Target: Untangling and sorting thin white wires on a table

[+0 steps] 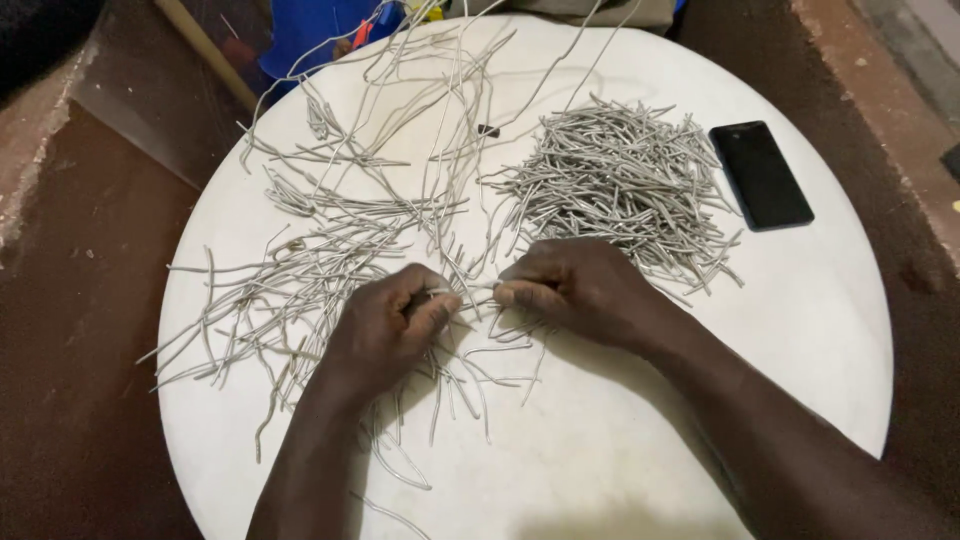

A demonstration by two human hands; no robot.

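We pinch one thin, light, bendy grey wire piece (pixel 470 290) by its ends, left hand (pixel 385 330) and right hand (pixel 575 290) grips closed on it, above the round white desk (pixel 800 330) between loose grey strands (pixel 300 280) and the cut pile (pixel 620 185).

Home workspace: round white table (pixel 800 330), bare floor (pixel 70 330).

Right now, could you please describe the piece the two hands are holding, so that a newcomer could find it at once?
Start at the round white table and find the two hands meeting near its middle. Between the left hand and the right hand runs one short grey cord piece, pinched at both ends. Unlike the loose grey strands and the tidy cut pile, it is lifted and held.
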